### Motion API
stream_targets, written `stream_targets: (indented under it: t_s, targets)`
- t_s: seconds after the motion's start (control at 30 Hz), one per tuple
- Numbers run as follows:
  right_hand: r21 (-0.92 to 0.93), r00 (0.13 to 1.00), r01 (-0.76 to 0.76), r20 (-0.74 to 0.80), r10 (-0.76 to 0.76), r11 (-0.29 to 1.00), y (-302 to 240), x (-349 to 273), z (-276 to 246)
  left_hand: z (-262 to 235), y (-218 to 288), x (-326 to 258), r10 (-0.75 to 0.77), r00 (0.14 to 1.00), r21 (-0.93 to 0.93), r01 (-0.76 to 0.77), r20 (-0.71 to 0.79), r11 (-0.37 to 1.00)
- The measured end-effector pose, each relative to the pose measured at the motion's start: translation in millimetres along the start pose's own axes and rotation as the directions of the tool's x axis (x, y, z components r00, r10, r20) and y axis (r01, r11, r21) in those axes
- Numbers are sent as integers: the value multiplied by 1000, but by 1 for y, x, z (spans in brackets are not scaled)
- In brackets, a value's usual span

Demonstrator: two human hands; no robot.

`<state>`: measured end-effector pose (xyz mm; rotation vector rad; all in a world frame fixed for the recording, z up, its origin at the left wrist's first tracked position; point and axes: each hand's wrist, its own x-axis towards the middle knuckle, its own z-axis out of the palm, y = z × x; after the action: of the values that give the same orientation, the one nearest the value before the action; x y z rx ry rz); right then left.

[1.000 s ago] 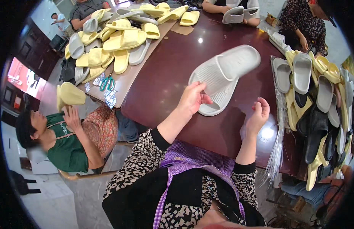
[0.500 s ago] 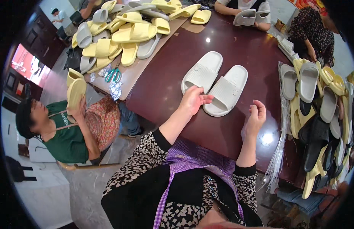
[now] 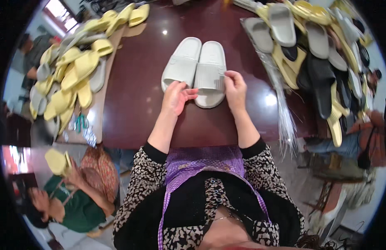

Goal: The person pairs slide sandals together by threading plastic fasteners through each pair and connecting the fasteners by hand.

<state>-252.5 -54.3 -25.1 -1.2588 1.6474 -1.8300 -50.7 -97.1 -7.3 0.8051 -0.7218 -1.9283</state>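
Two pale grey-white slide slippers with ribbed straps lie side by side on the dark red table, their near ends toward me. At the near end of the left slipper is my left hand, palm partly up, its fingers apart and holding nothing. My right hand is at the outer side of the right slipper, thumb and fingers drawn together by the strap's edge. A small darker patch shows on the strap beside these fingertips. What they pinch, if anything, is too small to make out.
Yellow and grey slippers are heaped on a side table at left, near green-handled scissors. Black, grey and yellow slippers hang over the right edge, by clear plastic strips. At lower left a co-worker holds a yellow slipper.
The view has turned. The slippers now lie closer together and straighter. My right hand has come from apart on the right to the right slipper's side; my left stays at the left slipper's near end.
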Motion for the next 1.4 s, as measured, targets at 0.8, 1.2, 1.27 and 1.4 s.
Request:
stream_targets:
  t_s: [0.8,1.2,1.27,1.4]
  targets:
    - [-512,989,126,130,-68,850,-31,-49,-43,-28,7,21,473,868,614,-293,-150,733]
    - [-654,962,245,255,-96,716,-71,-1,-44,-13,-7,20,319,947,607,-236,-29,759]
    - [-653,955,279,265,-132,704,-69,16,-34,-9,-9,20,302,953,602,-234,-11,763]
    - [-754,932,332,356,-72,567,-66,30,5,-10,-9,18,299,954,633,-232,1,739]
